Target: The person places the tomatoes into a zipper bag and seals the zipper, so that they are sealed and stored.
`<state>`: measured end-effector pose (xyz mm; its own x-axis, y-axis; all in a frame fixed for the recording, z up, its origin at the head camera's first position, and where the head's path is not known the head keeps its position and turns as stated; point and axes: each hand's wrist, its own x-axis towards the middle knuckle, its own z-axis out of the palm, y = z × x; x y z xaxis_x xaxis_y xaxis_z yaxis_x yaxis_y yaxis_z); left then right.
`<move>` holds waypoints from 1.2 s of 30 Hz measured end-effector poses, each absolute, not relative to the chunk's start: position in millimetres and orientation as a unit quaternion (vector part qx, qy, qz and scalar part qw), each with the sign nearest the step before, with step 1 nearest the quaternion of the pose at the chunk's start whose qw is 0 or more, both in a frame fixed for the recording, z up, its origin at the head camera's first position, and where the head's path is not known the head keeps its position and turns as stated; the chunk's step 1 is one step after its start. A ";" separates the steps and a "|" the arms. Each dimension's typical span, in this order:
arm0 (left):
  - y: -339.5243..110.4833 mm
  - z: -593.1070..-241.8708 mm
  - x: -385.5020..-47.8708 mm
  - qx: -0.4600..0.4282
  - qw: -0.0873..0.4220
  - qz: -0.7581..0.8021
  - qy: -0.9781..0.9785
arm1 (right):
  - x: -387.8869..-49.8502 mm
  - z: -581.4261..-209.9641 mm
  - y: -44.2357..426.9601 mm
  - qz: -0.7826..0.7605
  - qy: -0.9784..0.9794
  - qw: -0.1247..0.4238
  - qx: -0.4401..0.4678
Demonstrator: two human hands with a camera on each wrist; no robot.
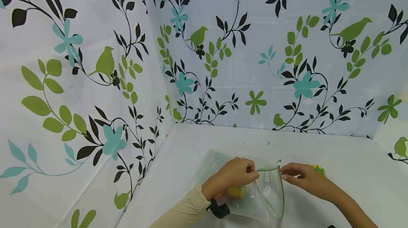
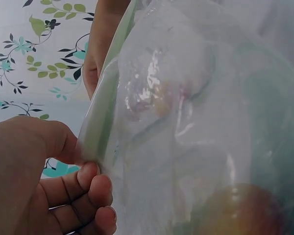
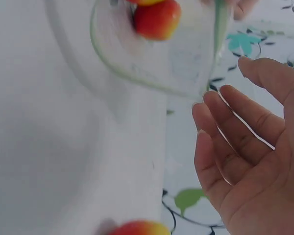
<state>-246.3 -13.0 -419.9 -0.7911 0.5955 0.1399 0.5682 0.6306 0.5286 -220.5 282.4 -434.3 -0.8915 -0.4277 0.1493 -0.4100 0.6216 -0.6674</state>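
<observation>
A clear zip bag (image 1: 211,164) with green edging lies on the table, its mouth spread toward the right. My left hand (image 1: 237,173) pinches the bag's green rim (image 2: 95,132) between thumb and forefinger. Beside the opposite end of the rim is my right hand (image 1: 306,178); in the right wrist view its fingers are loosely bent, with the thumb apart from them. Inside the bag are red-and-yellow fruits (image 3: 158,19), also showing blurred through the plastic as a round fruit (image 2: 242,210) in the left wrist view.
Another red-and-yellow fruit (image 3: 139,228) lies outside the bag, partly cut off. A yellow-and-green object (image 1: 318,169) sits behind my right hand, mostly hidden. The white table (image 1: 191,135) meets leaf-and-bird patterned sheets (image 1: 223,61) at the back and left.
</observation>
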 end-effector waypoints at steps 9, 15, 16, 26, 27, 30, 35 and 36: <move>-14.4 -417.9 -243.6 0.324 0.028 0.291 0.900 | -226.0 -421.9 343.2 -0.290 0.944 -0.018 -0.156; -14.4 -417.7 -243.0 0.322 0.022 0.282 0.904 | -226.5 -425.5 372.1 -0.280 0.949 -0.011 -0.145; -14.4 -417.6 -243.0 0.322 0.021 0.280 0.904 | -227.0 -426.8 375.3 -0.279 0.950 -0.008 -0.142; -14.3 -414.8 -241.5 0.321 0.018 0.280 0.905 | -235.0 -444.7 398.9 -0.286 0.948 0.034 -0.134; -14.3 -414.8 -241.4 0.321 0.018 0.280 0.905 | -235.5 -446.8 400.8 -0.290 0.947 0.038 -0.134; -14.3 -414.9 -241.3 0.321 0.019 0.281 0.904 | -236.8 -452.6 405.3 -0.304 0.941 0.052 -0.141; -14.4 -415.3 -242.0 0.321 0.021 0.283 0.904 | -238.6 -458.1 409.4 -0.315 0.935 0.074 -0.145; -14.4 -415.2 -242.1 0.321 0.021 0.283 0.904 | -238.8 -458.8 409.6 -0.317 0.935 0.078 -0.140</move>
<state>-242.1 -14.4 -415.2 -0.7932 0.5917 0.1439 0.5681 0.6339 0.5247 -238.8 409.6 -458.8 -0.9483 -0.3122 -0.0574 -0.2130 0.7599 -0.6141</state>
